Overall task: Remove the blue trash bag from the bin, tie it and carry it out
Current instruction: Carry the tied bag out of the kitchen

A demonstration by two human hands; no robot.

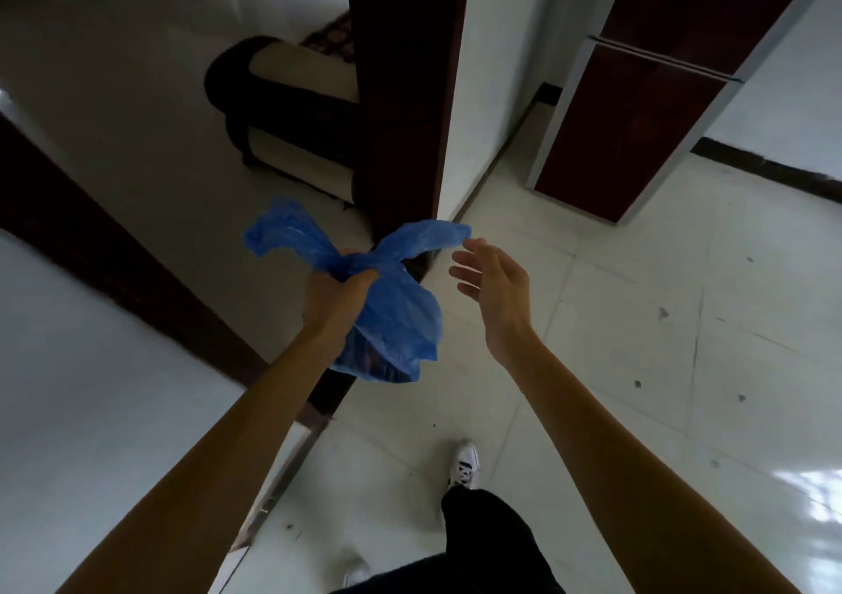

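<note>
The blue trash bag (pixel 392 315) hangs in the air in front of me, its bulging bottom showing dark contents through the plastic. My left hand (pixel 335 292) grips the bag at its gathered neck. Two loose ends of the bag stick out left and right above that grip. My right hand (pixel 492 288) is just to the right of the bag, fingers spread and relaxed, holding nothing; its fingertips are close to the right loose end. No bin is in view.
A dark wooden door frame (pixel 405 92) stands straight ahead, with a sofa (pixel 291 105) on the floor beyond it at the left. A dark red cabinet (pixel 638 124) stands at the right. White tiled floor (pixel 638 365) lies under my feet.
</note>
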